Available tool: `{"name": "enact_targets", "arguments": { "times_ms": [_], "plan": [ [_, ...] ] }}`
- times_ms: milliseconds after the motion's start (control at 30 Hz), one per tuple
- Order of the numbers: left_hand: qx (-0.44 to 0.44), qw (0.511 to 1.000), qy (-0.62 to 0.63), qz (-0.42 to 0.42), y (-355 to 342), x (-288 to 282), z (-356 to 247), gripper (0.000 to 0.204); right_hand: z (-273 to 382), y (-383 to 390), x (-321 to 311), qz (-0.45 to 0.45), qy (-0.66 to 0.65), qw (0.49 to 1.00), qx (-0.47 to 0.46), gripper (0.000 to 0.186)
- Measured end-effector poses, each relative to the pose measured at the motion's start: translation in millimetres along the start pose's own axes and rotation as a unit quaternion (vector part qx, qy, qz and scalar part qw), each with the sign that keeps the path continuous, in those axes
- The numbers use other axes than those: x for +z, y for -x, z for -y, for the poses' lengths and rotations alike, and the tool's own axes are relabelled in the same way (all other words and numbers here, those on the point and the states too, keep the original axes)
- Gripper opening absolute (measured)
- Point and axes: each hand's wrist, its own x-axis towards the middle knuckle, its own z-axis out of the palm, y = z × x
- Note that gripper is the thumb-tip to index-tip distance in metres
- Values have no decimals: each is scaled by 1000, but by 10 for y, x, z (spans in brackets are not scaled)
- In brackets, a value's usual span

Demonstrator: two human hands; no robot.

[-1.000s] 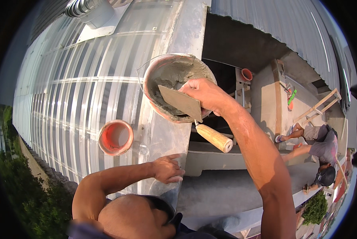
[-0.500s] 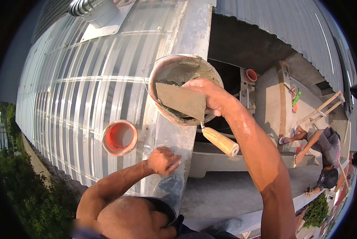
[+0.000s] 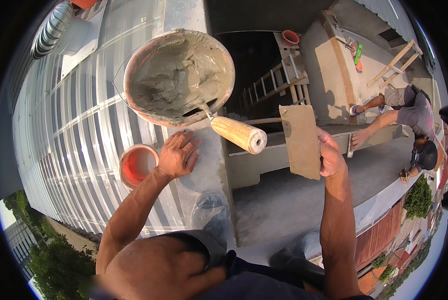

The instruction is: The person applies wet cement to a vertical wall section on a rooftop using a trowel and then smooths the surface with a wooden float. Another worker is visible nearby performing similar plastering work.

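My right hand (image 3: 329, 154) grips the edge of a flat rectangular plastering float (image 3: 301, 142), its face coated in grey mortar; any handle on it is hidden. It is held upright over the gap right of the ledge. My left hand (image 3: 178, 155) leans on the ledge, fingers spread, holding nothing, just below a big bucket (image 3: 229, 85) of wet mortar (image 3: 176, 70). A trowel with a wooden handle (image 3: 239, 135) stands in the bucket, its blade sunk out of sight. Left of my hand sits a small red pail (image 3: 132, 169).
Corrugated roofing (image 3: 74, 130) spreads to the left, with a metal vent pipe (image 3: 54, 30). A ladder (image 3: 274, 77) rises from a dark opening. At right, a co-worker (image 3: 416, 115) sits by a lower ledge near a wooden frame (image 3: 396, 62) and a green tool (image 3: 358, 54).
My right hand has carried the float from above the bucket out to the right and turned it upright. My left hand has moved up and left, and its fingers have spread.
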Motion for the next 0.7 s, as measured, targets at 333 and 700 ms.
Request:
{"name": "enact_targets", "arguments": {
  "times_ms": [333,700],
  "plan": [
    [-2,987,-111,117,-205,304,146,61,-1910,259,473,-45,695,717,-21,43],
    [-13,980,-145,137,-239,268,97,66,-2008,34,512,-25,732,674,-100,31]
  ]
}}
